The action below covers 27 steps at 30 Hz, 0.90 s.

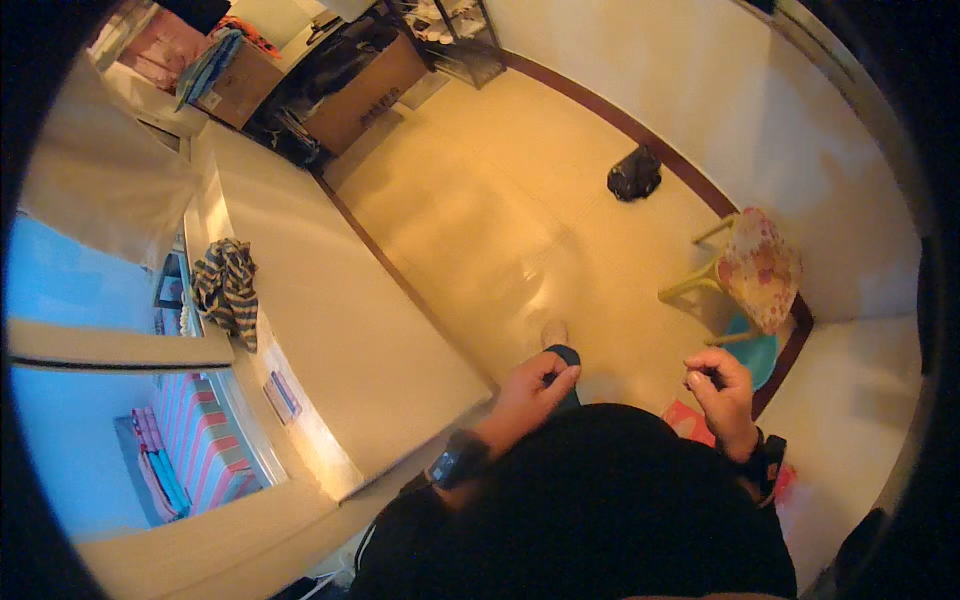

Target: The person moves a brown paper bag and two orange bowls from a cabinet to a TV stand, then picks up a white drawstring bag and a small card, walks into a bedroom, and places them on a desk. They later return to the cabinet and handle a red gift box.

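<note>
My left hand [525,397] is in front of my body, its fingers curled in with nothing visible in them. Below it on that wrist sits a dark watch-like device [461,459]. To the right, my right hand [724,394] is also curled, thumb against the fingers, and no object shows in its grasp. Another dark band with a device [769,465] wraps the right wrist. Behind the right hand, a teal plastic basin [754,351] stands on the floor, partly hidden by a small stool [761,274] with a floral cover. A red and pink item [686,421] is partly hidden beside that hand.
A striped cloth [227,289] drapes over the window ledge at left, beside a bluish flat item [283,394]. A black bag [634,176] lies by the right wall. Cardboard boxes [367,97] and a rack [461,45] stand at the far end of the tiled floor [480,202].
</note>
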{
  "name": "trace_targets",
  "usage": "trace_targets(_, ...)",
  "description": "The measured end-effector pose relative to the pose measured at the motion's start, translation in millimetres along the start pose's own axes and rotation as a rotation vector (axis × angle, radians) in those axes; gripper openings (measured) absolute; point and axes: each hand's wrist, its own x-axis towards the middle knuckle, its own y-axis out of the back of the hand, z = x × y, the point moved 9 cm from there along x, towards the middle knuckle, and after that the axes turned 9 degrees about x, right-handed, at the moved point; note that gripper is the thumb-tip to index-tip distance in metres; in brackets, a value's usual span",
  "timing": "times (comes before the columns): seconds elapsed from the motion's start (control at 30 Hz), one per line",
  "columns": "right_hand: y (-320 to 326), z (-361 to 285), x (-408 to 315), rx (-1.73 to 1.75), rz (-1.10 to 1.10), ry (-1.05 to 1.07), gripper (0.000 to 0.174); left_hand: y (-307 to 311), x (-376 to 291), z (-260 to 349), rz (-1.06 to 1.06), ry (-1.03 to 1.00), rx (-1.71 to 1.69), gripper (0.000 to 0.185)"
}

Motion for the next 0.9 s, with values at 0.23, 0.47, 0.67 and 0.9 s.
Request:
trace_targets(0.23, -25, -13, 100, -0.025, 0.029, -0.007, 0.015, 62, 100, -21, 0.079, 0.067, -0.146, 0.024)
trace_targets(0.47, -46, 2, 180, 0.019, -0.02, -0.116, 0.014, 90, 146, -58, 0.106, 0.204, -0.047, 0.026)
trace_targets(0.67, -55, 11, 269, -0.02, -0.215, -0.173, 0.013, 107, 151, -84, 0.356, 0.404, -0.2, 0.022)
trace_targets(0.9, -77, -2, 381, 0.073, -0.489, -0.121, 0.012, 113, 160, -58, 0.558, 0.539, -0.11, 0.023)
